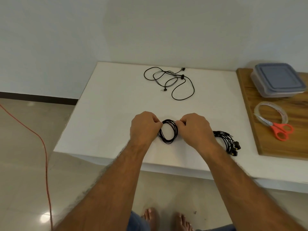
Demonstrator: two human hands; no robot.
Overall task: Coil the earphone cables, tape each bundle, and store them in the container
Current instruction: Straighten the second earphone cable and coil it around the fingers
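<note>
Right now both hands are pinched shut on one coil [168, 133] near the front edge of the white counter [103, 105] — left hand [144, 126] on its left rim, right hand [195, 126] on its right. To do this well, I'd say keep the loops stacked and even, squeezed tight, so tape can cross them cleanly. It lies flat, long axis running away from the person. Tape roll [270, 112], scissors [275, 127] and lidded container [278, 80] wait to the right — a loose earphone cable [173, 82] lies farther back.
</note>
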